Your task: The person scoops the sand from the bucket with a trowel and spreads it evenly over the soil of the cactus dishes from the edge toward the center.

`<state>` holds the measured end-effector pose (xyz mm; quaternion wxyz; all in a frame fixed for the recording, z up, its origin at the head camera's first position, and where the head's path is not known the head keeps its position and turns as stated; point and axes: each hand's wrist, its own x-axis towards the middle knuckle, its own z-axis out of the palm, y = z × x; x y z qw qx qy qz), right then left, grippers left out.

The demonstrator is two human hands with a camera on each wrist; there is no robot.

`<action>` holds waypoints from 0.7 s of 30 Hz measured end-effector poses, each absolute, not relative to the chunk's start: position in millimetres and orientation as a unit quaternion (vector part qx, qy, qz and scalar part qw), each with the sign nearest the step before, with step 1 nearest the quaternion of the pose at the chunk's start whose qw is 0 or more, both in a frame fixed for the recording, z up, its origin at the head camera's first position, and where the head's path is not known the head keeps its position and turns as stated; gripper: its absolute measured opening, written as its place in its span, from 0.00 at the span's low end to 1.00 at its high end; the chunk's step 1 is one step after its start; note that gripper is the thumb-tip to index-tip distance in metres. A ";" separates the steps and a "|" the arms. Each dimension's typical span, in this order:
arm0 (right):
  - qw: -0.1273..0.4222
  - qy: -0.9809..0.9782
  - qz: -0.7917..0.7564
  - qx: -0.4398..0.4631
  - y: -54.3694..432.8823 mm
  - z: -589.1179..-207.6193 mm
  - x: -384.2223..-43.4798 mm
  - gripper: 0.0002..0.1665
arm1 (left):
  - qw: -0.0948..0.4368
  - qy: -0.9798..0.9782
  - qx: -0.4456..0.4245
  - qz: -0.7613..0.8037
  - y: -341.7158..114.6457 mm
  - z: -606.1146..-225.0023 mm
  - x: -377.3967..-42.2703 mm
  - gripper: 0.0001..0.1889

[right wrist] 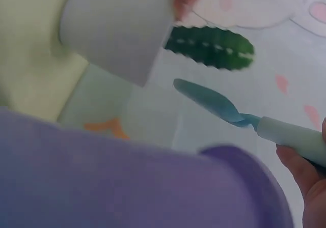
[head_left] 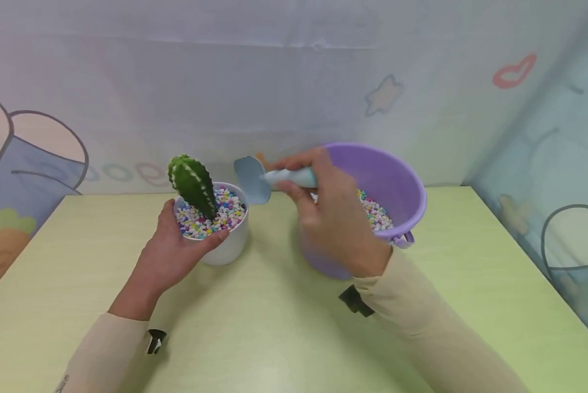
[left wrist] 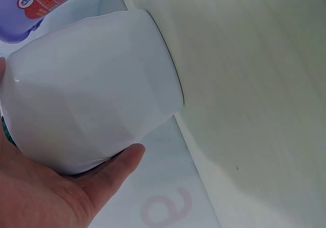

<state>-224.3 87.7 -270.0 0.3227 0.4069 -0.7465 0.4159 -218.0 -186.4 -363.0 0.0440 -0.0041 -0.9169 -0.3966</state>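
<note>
A white pot (head_left: 227, 248) stands on the table, filled with multicoloured pebbles (head_left: 231, 210). Out of them rises a green cactus (head_left: 193, 185), leaning left. My left hand (head_left: 171, 256) grips the pot from its left side, thumb along the near rim; the left wrist view shows a finger against the pot wall (left wrist: 97, 90). In my right hand (head_left: 335, 215) is the handle of a small light-blue shovel (head_left: 253, 180). Its blade is in the air just right of the pot rim, apart from the cactus (right wrist: 209, 47) in the right wrist view. Whether the blade carries pebbles cannot be seen.
A purple bucket (head_left: 394, 180) holding more pebbles (head_left: 376, 213) stands to the right, partly behind my right hand. The pale table (head_left: 254, 327) meets a printed cloth backdrop (head_left: 235, 98) just behind the pot and bucket. A red label (left wrist: 43, 1) is on the bucket.
</note>
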 end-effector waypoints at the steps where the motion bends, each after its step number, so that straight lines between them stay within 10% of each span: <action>1: 0.325 -0.743 0.434 0.393 95.6 -265.9 -222.6 0.13 | 0.045 -0.918 -0.004 -0.395 -185.6 -362.8 -218.5 0.63; 13: 0.305 -0.835 0.416 0.193 213.9 -222.9 -209.8 0.12 | 0.038 -0.917 -0.006 -0.397 -185.2 -359.5 -215.1 0.63; 21: 0.214 -0.926 0.165 0.262 214.4 -240.6 -228.8 0.11 | 0.043 -0.913 -0.010 -0.405 -192.1 -357.6 -211.7 0.62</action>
